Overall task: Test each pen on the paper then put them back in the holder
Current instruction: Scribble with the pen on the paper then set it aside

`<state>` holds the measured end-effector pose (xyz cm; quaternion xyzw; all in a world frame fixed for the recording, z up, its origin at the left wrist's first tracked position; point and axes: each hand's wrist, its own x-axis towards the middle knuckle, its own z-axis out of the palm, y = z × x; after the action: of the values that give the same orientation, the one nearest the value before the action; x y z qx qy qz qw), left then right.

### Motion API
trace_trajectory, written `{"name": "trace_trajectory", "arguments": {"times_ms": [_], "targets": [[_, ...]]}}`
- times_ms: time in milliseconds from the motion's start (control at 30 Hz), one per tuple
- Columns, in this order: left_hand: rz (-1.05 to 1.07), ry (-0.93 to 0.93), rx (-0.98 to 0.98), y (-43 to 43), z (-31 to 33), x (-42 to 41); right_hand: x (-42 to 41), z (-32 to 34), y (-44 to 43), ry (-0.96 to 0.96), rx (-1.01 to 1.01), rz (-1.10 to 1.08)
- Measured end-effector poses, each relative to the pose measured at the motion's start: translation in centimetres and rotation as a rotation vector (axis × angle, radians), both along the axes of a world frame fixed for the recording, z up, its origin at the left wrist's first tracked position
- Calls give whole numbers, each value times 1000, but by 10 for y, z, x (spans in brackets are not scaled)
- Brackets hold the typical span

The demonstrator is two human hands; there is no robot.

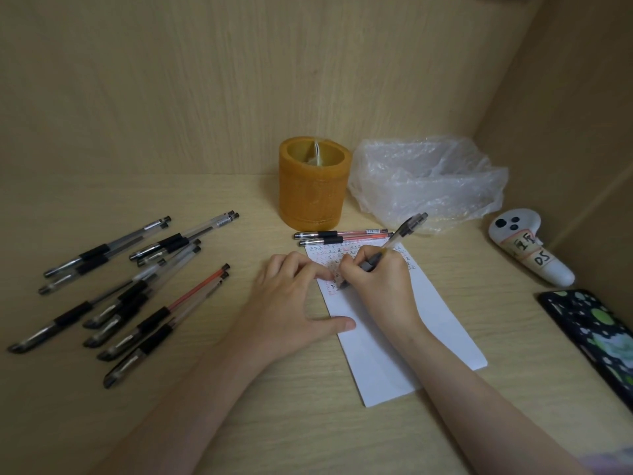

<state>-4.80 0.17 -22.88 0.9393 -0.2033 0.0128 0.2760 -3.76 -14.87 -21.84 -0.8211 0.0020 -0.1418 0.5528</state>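
Observation:
My right hand [380, 286] grips a clear pen [400, 236] with a dark grip, its tip down on the white paper [383, 341] among rows of small red and black marks. My left hand [291, 303] lies flat on the paper's left edge, fingers and thumb spread. The orange cylindrical holder [313, 186] stands upright behind the paper, almost empty. Two capped pens [342, 236] lie side by side at the paper's top edge. Several capped pens [126, 289] are scattered on the desk to the left.
A crumpled clear plastic bag [428, 180] sits right of the holder. A white controller [527, 250] with a handwritten label and a phone [596, 334] in a dark patterned case lie at the right. Wooden walls close in the desk at the back and right.

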Motion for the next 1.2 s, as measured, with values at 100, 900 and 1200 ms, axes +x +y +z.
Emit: {"name": "trace_trajectory", "arguments": {"times_ms": [100, 900, 1200], "targets": [[3, 2, -9, 0, 0, -1, 1, 0, 0, 3, 17, 0], [5, -22, -8, 0, 1, -1, 1, 0, -1, -12, 9, 1], [7, -14, 0, 0, 1, -1, -1, 1, -1, -14, -1, 7]]}}
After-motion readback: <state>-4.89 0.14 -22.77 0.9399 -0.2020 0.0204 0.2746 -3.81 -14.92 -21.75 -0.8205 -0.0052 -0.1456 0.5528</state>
